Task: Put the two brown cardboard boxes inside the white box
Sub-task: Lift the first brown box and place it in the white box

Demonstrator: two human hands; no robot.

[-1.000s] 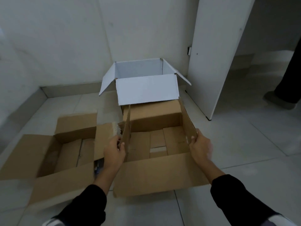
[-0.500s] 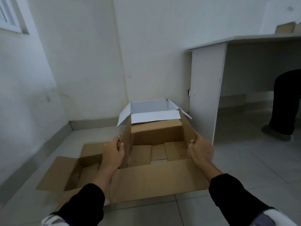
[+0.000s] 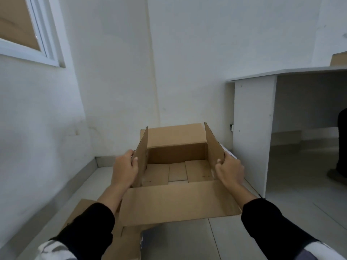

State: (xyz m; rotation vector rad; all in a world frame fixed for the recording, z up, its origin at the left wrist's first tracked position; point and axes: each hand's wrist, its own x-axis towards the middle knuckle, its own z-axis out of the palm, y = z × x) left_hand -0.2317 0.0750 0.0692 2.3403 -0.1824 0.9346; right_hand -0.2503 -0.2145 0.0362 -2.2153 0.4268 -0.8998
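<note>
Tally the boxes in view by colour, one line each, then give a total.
Brown cardboard boxes: 3, the held box, gripped by the left hand and right hand, the floor box, and one partly visible on the desk
White boxes: 1, the white box, only a sliver showing
Total: 4

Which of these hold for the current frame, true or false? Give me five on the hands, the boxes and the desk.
1. Both hands grip the same brown box. True: the left hand holds its left side flap and the right hand its right side flap, on the brown box.
2. The held box is closed. False: its flaps are open and the inside shows.
3. The second brown box lies at lower left, partly hidden by the left arm. True.
4. The white box is in full view. False: only a white corner shows behind the held box.
5. The white desk stands left of the boxes. False: it stands on the right.
</note>
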